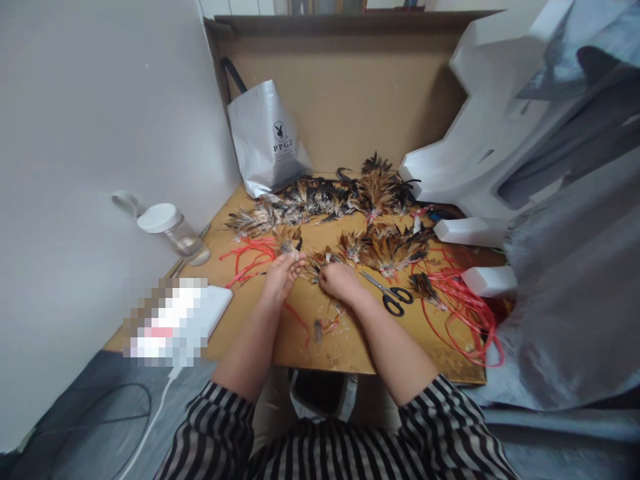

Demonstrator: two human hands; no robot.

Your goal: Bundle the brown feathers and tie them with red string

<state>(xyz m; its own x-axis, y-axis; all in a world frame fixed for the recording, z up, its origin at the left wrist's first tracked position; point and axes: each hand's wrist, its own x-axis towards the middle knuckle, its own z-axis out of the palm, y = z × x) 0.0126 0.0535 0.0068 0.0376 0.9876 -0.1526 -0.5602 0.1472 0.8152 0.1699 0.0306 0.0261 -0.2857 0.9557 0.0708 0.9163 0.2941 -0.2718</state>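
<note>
My left hand (284,275) is closed in a pinch at the base of a small brown feather bunch (287,240), whose tips point away from me. Just to the right, my right hand (340,280) is closed over loose brown feathers (314,265); its fingertips are partly hidden. Behind my right hand lie more tied bunches of brown and black feathers (390,250). Black-handled scissors (393,295) rest to its right, blades toward the hand. Red plastic strings (253,257) spread left of my left hand, and feather scraps (320,330) lie nearer me.
A long feather pile (310,200) runs along the back, before a silver bag (265,137). At the left are a lidded jar (173,230) and a cabled device (219,310). Red strings (465,307) and white foam (490,281) stand at the right. Cardboard (350,100) walls the back.
</note>
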